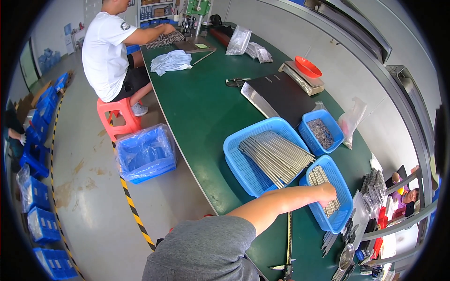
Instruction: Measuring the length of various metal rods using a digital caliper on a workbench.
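Note:
My left hand (326,194) reaches down into a blue plastic basket (346,199). It touches the short metal rods (317,175) lying there. Its fingers look curled and pressed together, but their tips are turned away, so what they hold is hidden. Beside it, a larger blue basket (233,157) holds long, thin metal rods (274,152), fanned out with their ends over the rim. Below my forearm a long caliper (289,243) lies on the green table (206,107). My right hand is out of the picture.
A small blue basket (335,122) of little metal parts stands behind, near a black binder (281,96) and a scale (302,79) with a red tray (308,67). A co-worker (105,51) sits at the far left. A lined blue bin (145,152) stands on the floor.

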Demonstrator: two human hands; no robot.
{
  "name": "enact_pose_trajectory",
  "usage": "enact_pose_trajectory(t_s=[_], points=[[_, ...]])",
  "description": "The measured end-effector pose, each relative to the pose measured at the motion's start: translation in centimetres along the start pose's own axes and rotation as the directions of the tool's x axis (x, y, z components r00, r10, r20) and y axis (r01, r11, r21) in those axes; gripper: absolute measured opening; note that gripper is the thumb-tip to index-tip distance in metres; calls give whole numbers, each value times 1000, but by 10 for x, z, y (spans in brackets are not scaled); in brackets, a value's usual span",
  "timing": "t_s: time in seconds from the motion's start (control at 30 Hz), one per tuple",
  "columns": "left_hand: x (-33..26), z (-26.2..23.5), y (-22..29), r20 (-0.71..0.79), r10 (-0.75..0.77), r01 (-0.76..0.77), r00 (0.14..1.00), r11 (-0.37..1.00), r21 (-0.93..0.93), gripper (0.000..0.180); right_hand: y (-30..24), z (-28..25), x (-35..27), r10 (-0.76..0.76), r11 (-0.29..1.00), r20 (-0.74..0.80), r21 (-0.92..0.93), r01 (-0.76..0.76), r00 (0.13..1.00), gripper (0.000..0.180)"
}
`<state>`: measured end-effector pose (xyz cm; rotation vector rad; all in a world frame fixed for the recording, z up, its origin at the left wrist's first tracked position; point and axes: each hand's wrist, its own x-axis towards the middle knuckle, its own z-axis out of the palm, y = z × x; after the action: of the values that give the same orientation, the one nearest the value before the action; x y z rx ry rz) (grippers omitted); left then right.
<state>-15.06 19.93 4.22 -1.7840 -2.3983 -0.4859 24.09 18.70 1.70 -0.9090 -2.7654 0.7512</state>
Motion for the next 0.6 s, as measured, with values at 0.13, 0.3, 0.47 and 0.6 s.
enact_pose_trajectory(t_s=[0.13, 0.3, 0.47, 0.6], points=[[-17, 5, -17, -16, -32, 31, 999, 999, -34, 21, 3, 5, 9, -27, 999, 42, 20, 26, 999, 33], [-8, 11, -17, -45, 8, -11, 999, 998, -63, 17, 7, 5, 7, -21, 1000, 41, 17, 21, 999, 32], [-16, 7, -13, -46, 8, -13, 999, 996, -89, 15, -3, 2, 0, -21, 1000, 53, 16, 20, 998, 32], [-28, -1, -7, -142, 5, -29, 990, 985, -171, 16, -9, 1, -7, 46, 998, 84, 32, -49, 995, 33]])
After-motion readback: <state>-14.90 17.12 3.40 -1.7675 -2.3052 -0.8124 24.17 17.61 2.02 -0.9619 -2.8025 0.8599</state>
